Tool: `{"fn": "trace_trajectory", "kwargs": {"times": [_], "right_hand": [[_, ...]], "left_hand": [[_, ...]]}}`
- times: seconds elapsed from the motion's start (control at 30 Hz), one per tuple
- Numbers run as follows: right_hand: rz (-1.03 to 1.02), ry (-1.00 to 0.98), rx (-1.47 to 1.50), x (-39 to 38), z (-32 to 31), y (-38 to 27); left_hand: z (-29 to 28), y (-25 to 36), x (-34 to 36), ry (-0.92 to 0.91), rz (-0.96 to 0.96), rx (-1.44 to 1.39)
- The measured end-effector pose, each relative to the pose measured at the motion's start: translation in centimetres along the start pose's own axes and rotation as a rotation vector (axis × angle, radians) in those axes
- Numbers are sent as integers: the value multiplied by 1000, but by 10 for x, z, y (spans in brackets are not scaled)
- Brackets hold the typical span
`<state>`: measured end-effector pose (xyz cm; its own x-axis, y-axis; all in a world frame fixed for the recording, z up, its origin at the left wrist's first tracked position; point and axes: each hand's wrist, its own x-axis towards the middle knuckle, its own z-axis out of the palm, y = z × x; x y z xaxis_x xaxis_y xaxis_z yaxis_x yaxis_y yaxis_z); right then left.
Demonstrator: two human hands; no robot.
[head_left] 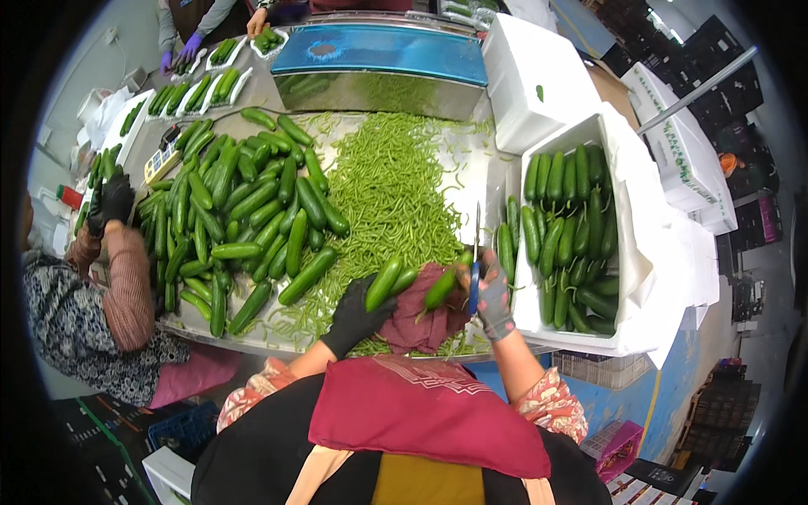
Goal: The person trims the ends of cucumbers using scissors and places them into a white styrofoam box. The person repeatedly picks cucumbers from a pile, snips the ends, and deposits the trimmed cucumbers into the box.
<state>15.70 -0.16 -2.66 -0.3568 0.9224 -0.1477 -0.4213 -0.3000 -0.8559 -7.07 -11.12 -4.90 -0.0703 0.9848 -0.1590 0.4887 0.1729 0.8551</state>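
Note:
My left hand (353, 318), in a black glove, holds up three green cucumbers (384, 283) over the near edge of the steel table (497, 172). My right hand (493, 303), in a grey patterned glove, grips blue-handled scissors (475, 252) with the blades pointing up and away, right beside the tip of the rightmost held cucumber (440, 289). A dark red cloth (421, 324) lies under both hands. A mound of thin green trimmings (391, 194) covers the table's middle.
A big heap of cucumbers (240, 210) lies at the left. A white foam box (631, 278) of cucumbers stands at the right, a closed one (526, 76) behind it. A person at the left reaches in with a black glove (114, 200). Others fill white trays (220, 80) by a blue machine (379, 46).

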Motion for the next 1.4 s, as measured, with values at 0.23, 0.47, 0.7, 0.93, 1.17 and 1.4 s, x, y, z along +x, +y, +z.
{"fn": "trace_trajectory", "kwargs": {"times": [0.23,0.47,0.7,0.93,1.17,1.4], "right_hand": [[-964,742,-1045,139,32,-176],[-502,252,-539,72,20,-76],[46,20,-36,-18,1,6],[148,-40,434,-22,37,3],[379,-265,1226,-21,17,16],[-4,43,-258,-60,-1,30]], "left_hand": [[-5,8,-16,54,105,255],[-6,20,-3,-40,164,412],[-19,23,14,72,391,67],[-8,52,19,55,548,273],[13,55,24,-186,397,-157],[-6,84,35,-223,-374,-1871]]}}
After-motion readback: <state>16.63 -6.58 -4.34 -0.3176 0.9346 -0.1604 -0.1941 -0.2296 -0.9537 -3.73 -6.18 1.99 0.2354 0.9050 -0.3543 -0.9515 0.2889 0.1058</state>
